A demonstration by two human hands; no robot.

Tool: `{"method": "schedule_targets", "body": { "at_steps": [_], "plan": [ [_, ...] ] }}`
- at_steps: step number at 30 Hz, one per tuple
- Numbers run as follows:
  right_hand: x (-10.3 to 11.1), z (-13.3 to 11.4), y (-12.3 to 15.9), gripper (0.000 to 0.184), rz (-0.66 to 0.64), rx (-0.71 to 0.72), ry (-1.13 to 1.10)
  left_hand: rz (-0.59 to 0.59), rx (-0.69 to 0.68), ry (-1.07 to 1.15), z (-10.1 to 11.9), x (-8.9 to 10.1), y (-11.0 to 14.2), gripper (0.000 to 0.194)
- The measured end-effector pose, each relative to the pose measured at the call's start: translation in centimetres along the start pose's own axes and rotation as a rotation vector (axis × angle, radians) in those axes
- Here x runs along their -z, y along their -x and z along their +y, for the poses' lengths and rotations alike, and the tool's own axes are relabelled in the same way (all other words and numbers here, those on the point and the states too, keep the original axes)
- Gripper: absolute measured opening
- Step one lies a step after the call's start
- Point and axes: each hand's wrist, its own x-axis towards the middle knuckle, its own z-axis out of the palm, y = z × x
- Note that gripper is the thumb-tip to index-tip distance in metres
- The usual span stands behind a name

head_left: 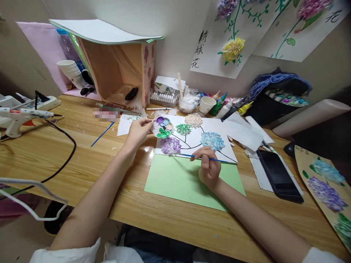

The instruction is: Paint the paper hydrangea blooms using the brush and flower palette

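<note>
My left hand (pixel 140 132) pinches the left edge of a small round paint palette (pixel 166 134), whose wells hold purple, blue, green and pale paint. In my right hand (pixel 207 167) is a thin blue paintbrush (pixel 189 156), its tip reaching left to the lower edge of a raised purple flower (pixel 170 145). That flower is on a white sheet (pixel 192 147), along with a blue flower (pixel 212 140), a green one (pixel 183 129) and a cream one (pixel 193 120), joined by dark drawn stems. Under the white sheet lies light green paper (pixel 192 182).
A second blue brush (pixel 102 134) lies to the left, near a glue gun (pixel 19 117) with a black cord. Paint bottles (pixel 219 104), a paper cup (pixel 206 105) and an open-fronted box (pixel 115 69) line the back. A phone (pixel 279 175) rests at right.
</note>
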Motion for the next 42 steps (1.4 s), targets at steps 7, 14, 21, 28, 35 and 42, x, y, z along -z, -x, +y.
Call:
{"method": "schedule_targets", "body": {
  "at_steps": [7,14,21,28,35,42],
  "plan": [
    [0.0,-0.1,0.0,0.022,-0.034,0.022,-0.02,-0.006,0.008,0.022,0.1,-0.1,0.0,0.018],
    [-0.1,0.2,-0.4,0.018,0.138,0.092,0.026,-0.053,0.037,0.044,0.0,-0.5,0.3,0.02],
    [0.0,0.2,-0.6,0.024,0.011,-0.016,0.134,-0.133,0.055,0.031,0.1,-1.1,1.1,0.021],
    [-0.2,0.0,-0.9,0.024,-0.085,-0.085,0.173,-0.196,0.067,0.002,-0.2,-1.6,1.5,0.024],
    [-0.2,0.0,-1.0,0.024,-0.083,-0.097,0.201,-0.232,0.059,-0.021,-0.8,-1.4,1.3,0.027],
    [-0.2,0.0,-0.9,0.024,-0.115,-0.086,0.187,-0.233,0.055,-0.028,-0.8,-1.5,1.4,0.024]
  ]
}}
